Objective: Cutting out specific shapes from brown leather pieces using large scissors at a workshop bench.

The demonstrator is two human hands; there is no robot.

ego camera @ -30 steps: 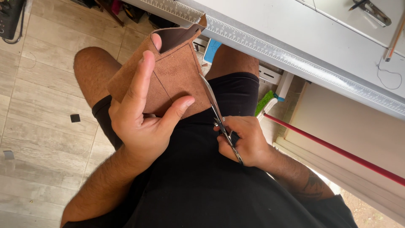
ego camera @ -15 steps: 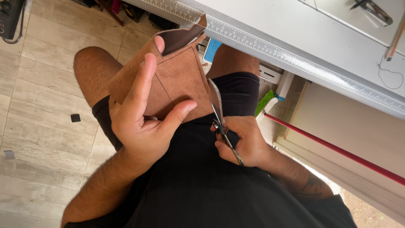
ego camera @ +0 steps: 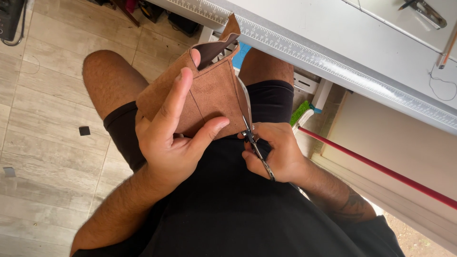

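Left hand [ego camera: 173, 138] pinches a brown leather piece [ego camera: 209, 97] over the lap, thumb under, fingers spread on top. Right hand [ego camera: 276, 154] closes round small scissors [ego camera: 254, 145] at its right edge. Cut looks part done; upper edge remains untrimmed.

The left hand [ego camera: 173, 143] sits mid-frame, palm up, thumb and fingers spread and pinching. The right hand [ego camera: 276, 152], just right of centre, is curled closed, forearm running toward the lower right.

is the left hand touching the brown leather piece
Touching. The head view shows the left hand gripping the brown leather piece, thumb and fingers pressed flat against its surface.
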